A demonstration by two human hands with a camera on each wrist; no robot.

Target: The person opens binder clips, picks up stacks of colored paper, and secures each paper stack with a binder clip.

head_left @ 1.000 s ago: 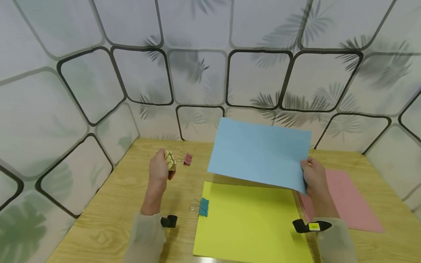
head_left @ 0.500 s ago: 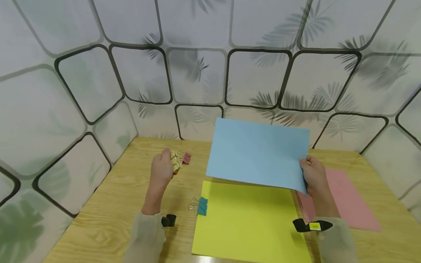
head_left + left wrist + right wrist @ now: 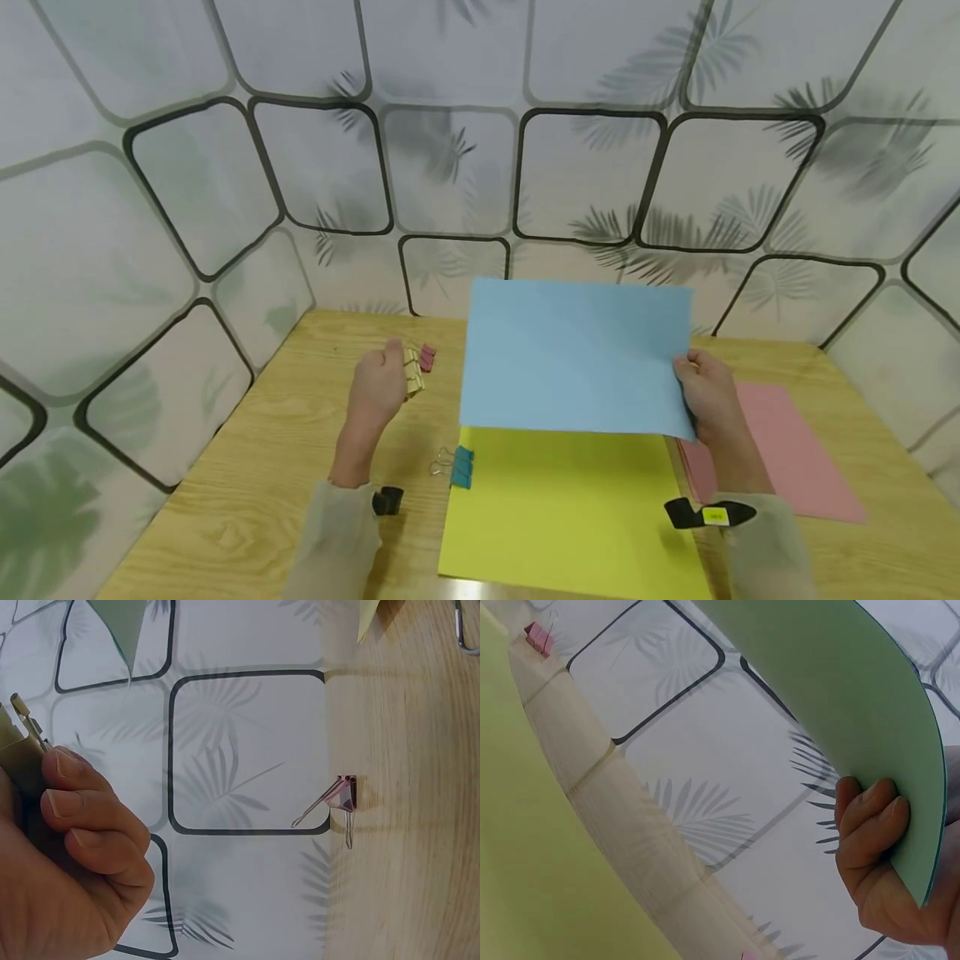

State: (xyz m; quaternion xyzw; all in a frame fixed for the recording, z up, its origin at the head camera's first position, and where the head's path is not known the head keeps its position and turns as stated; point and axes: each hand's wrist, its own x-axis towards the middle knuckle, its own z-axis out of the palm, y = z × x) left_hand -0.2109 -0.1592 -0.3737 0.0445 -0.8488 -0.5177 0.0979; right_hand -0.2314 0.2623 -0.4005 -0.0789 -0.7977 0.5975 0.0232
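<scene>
My left hand point(image 3: 377, 385) grips a yellow binder clip point(image 3: 413, 372) above the table; the left wrist view has the fingers curled round the clip point(image 3: 24, 754). In my right hand point(image 3: 708, 396) is the right edge of blue paper point(image 3: 573, 358), pinched between thumb and fingers and raised over yellow paper point(image 3: 570, 517). From the right wrist camera the underside of the blue paper point(image 3: 855, 697) looks greenish, with fingertips against it. A teal binder clip point(image 3: 462, 467) sits on the left edge of the yellow paper. Behind the left hand lies a pink binder clip point(image 3: 427, 357).
Pink paper point(image 3: 798, 454) lies to the right of the yellow paper, partly behind the right forearm. The wooden table point(image 3: 247, 492) backs onto a wall covering point(image 3: 450, 183) with leaf and frame patterns. Both wrists wear black straps point(image 3: 387, 501).
My left hand has moved right with the yellow clip, towards the blue paper. The blue paper has shifted slightly left and its lower edge has dropped a little, still held by the right hand.
</scene>
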